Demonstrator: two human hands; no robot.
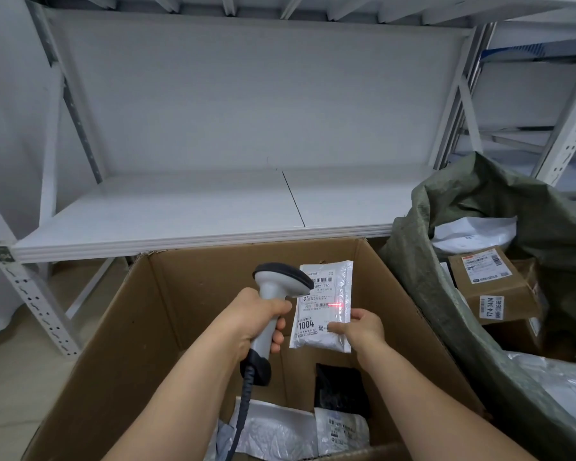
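My left hand (pixel 258 316) grips the handle of a grey and black barcode scanner (pixel 280 284), whose coiled cable hangs down toward me. My right hand (pixel 359 329) pinches the lower right edge of a white padded parcel (pixel 323 294) and holds it upright above an open cardboard box (pixel 140 327). The scanner's head points at the parcel's shipping label, and a red laser line glows on a barcode there. The label bears the number 1004.
Inside the box lie white plastic parcels (pixel 280 430) and a black one (pixel 341 390). At the right, a green woven sack (pixel 479 201) holds brown cartons (pixel 492 284) and white bags. A white metal shelf (pixel 180 211) stands right behind the box.
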